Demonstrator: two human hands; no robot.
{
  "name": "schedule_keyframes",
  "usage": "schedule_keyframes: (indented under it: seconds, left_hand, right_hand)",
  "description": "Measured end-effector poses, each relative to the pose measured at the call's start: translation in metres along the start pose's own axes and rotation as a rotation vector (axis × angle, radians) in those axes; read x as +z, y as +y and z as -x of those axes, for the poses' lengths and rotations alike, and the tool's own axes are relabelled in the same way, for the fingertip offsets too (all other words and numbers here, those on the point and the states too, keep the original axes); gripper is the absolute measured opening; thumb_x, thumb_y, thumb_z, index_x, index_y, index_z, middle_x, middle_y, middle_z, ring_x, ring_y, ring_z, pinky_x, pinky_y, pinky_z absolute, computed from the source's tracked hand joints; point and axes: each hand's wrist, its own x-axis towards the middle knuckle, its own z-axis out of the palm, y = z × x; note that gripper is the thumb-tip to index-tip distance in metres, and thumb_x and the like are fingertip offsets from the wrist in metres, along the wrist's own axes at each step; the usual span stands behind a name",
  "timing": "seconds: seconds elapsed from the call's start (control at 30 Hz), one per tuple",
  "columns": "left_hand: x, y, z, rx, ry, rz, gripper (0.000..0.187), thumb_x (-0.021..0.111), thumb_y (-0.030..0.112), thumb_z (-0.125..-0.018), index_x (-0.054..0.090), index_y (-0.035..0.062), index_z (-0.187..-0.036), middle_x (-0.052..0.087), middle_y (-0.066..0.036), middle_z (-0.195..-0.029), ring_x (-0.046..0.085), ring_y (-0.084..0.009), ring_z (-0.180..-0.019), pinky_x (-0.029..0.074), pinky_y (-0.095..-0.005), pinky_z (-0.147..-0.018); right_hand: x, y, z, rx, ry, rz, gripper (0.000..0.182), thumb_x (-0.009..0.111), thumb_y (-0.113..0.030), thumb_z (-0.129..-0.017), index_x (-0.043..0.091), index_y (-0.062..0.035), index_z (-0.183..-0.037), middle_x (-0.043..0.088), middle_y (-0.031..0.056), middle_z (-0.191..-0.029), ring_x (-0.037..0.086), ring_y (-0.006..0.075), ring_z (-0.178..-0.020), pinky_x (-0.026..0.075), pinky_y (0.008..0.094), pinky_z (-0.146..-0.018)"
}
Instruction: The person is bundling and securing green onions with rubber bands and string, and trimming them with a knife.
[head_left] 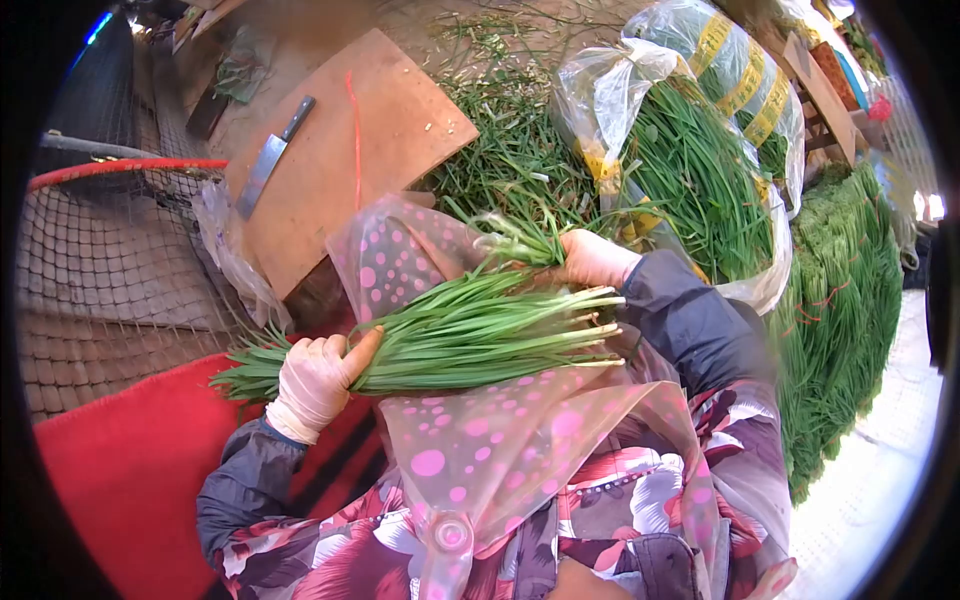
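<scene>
A large bunch of garlic chives (480, 335) lies across my lap, white cut ends to the right and green tips to the left. Near the tips, my left hand (318, 378), in a pale glove, is wrapped round it with the thumb on top. My right hand (595, 260), also gloved, is closed on a small clump of chive leaves (520, 240) just above the white ends. Its fingertips are partly hidden by the leaves. Beneath the bunch spreads a see-through apron with pink dots (480, 440).
A wooden board (400, 115) ahead holds a knife (275, 155) and a red strip (354, 135). Loose trimmings (515, 150) cover the ground beside it. Plastic bags of chives (695, 170) stand at the right, near stacked tied bundles (840, 300). Black netting (120, 250) hangs at left.
</scene>
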Motion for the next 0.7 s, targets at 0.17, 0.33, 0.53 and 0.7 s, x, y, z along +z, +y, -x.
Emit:
schedule_keyframes:
  seconds: [0.17,0.33,0.53,0.7]
  left_hand:
    - [-0.004,0.001,0.001,0.006,-0.015,-0.023,0.066,0.068,0.011,-0.060,0.057,0.0137,-0.125,0.047,-0.003,-0.069,0.054,-0.0210,-0.061,0.041,-0.0350,-0.055]
    - [-0.007,0.004,0.001,-0.003,-0.020,-0.043,0.049,0.055,0.011,-0.074,0.058,0.0174,-0.123,0.050,-0.004,-0.070,0.055,-0.0191,-0.059,0.042,-0.0330,-0.054]
    - [-0.010,0.004,0.004,-0.001,-0.031,-0.050,0.051,0.055,0.012,-0.073,0.056,0.0183,-0.125,0.047,-0.002,-0.069,0.054,-0.0186,-0.059,0.041,-0.0323,-0.054]
    - [-0.010,-0.001,-0.008,0.068,0.034,-0.047,0.059,0.062,0.010,-0.066,0.058,0.0159,-0.125,0.047,-0.003,-0.069,0.053,-0.0209,-0.060,0.041,-0.0354,-0.054]
  right_hand:
    - [0.015,0.014,-0.007,-0.059,0.030,0.172,0.027,0.069,-0.025,-0.081,0.069,-0.0109,-0.104,0.069,0.0148,-0.089,0.066,0.0239,-0.081,0.051,0.0344,-0.077]
    - [0.012,0.013,-0.009,-0.103,0.183,-0.417,0.024,0.066,-0.013,-0.086,0.070,-0.0089,-0.109,0.072,0.0061,-0.097,0.064,0.0138,-0.085,0.050,0.0306,-0.081]
    - [-0.035,0.084,-0.018,0.225,0.501,-0.246,0.030,0.069,-0.014,-0.077,0.068,-0.0038,-0.106,0.071,0.0124,-0.091,0.068,0.0229,-0.083,0.053,0.0336,-0.075]
    - [-0.014,-0.006,-0.031,-0.304,0.057,-0.051,0.034,0.070,-0.021,-0.080,0.067,-0.0078,-0.111,0.071,0.0094,-0.095,0.066,0.0195,-0.089,0.050,0.0337,-0.079]
